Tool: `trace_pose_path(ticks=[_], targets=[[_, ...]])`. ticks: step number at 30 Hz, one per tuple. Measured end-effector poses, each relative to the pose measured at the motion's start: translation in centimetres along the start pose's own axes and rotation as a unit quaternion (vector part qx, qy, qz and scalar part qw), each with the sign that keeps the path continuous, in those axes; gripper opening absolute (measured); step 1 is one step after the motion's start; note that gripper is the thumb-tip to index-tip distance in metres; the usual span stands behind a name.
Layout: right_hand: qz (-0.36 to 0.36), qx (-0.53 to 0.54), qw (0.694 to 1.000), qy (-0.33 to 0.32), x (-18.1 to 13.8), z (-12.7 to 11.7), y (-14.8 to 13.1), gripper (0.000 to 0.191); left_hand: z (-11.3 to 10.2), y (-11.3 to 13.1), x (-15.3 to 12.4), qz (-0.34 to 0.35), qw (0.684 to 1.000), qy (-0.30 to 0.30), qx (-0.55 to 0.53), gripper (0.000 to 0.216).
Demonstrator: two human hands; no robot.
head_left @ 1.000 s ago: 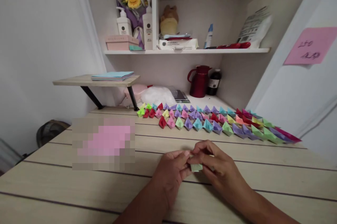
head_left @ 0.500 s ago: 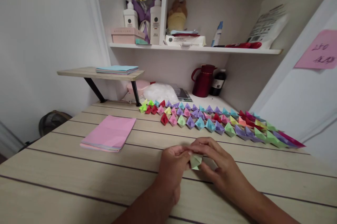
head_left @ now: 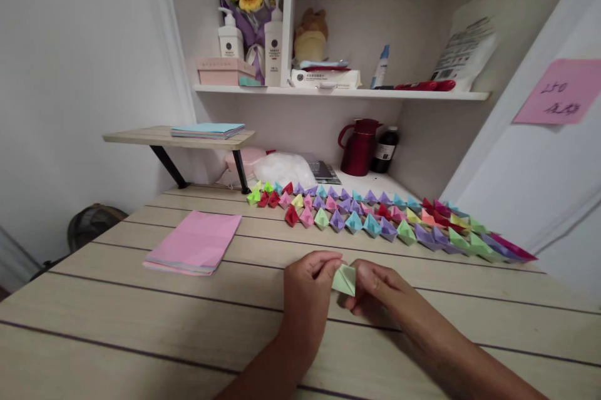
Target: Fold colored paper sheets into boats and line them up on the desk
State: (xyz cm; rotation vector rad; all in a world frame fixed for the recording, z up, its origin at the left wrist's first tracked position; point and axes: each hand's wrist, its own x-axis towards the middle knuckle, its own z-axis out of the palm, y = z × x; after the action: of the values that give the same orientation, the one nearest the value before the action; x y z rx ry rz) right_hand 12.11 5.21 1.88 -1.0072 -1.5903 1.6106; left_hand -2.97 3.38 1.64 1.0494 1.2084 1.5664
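A small piece of light green folded paper [head_left: 345,280] is held just above the table, its flat face crossed by a diagonal crease. My left hand [head_left: 307,284] pinches its left side between thumb and fingers. At the paper's right edge my right hand [head_left: 378,284] is closed, with curled fingers against it; the fingertips are partly hidden. Beyond my hands stand rows of folded paper boats [head_left: 354,222] in purple, blue, green, pink, red and yellow. To the left lies a stack of pink paper sheets [head_left: 195,240].
A small raised shelf [head_left: 117,137] at the back left carries blue paper [head_left: 209,130]. Behind the boats are a white plastic bag [head_left: 284,169], a red jug [head_left: 359,148] and a dark bottle [head_left: 385,151]. A wall shelf [head_left: 338,93] with bottles and boxes runs above.
The green paper has turned so a flat creased face shows. My right hand has come down from over the paper to its right side. The view has shifted slightly.
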Motion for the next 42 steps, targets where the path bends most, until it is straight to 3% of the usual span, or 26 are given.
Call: trace_pose_path(ticks=[4, 8, 11, 15, 19, 28, 33, 36, 39, 42], targets=[[-0.024, -0.067, 0.997, -0.016, 0.2, -0.1, 0.3, 0.04, 0.0, -0.2, 0.0, 0.001, 1.0, -0.007, 0.008, 0.011], [-0.01, -0.091, 0.996, 0.008, 0.5, -0.1, 0.5, 0.038, 0.1, -0.1, 0.1, -0.032, 0.999, -0.012, -0.027, 0.01], [-0.022, -0.085, 0.996, 0.023, 0.5, 0.2, 0.5, 0.035, -0.1, -0.3, 0.2, -0.086, 0.993, -0.014, -0.084, 0.014], [-0.035, -0.056, 0.998, 0.011, 0.3, 0.6, 0.3, 0.033, -0.8, -0.6, 0.3, -0.178, 0.961, -0.032, -0.211, 0.03], [-0.024, -0.046, 0.999, 0.01, 0.5, 0.7, 0.6, 0.033, -1.2, -0.7, 0.5, -0.221, 0.944, -0.047, -0.24, 0.039], [-0.057, -0.07, 0.989, 0.121, 1.6, 0.1, 1.2, 0.037, -0.9, -1.5, 0.9, -0.147, 0.97, -0.025, -0.19, 0.061], [-0.051, -0.072, 0.992, 0.095, 1.3, 0.3, 1.1, 0.037, -1.1, -2.2, 1.2, -0.116, 0.986, -0.079, -0.093, 0.046], [-0.046, -0.038, 0.995, 0.079, 1.1, 0.8, 0.8, 0.036, -1.1, -2.2, 1.2, -0.107, 0.989, -0.074, -0.072, 0.04], [-0.046, 0.05, 0.996, 0.055, 0.9, 1.2, 0.5, 0.034, -1.2, -1.9, 1.2, -0.125, 0.983, -0.088, -0.102, 0.039], [-0.031, 0.133, 0.99, 0.024, 0.8, 1.5, 0.4, 0.034, -1.0, -1.2, 0.9, -0.161, 0.959, -0.148, -0.177, 0.036]])
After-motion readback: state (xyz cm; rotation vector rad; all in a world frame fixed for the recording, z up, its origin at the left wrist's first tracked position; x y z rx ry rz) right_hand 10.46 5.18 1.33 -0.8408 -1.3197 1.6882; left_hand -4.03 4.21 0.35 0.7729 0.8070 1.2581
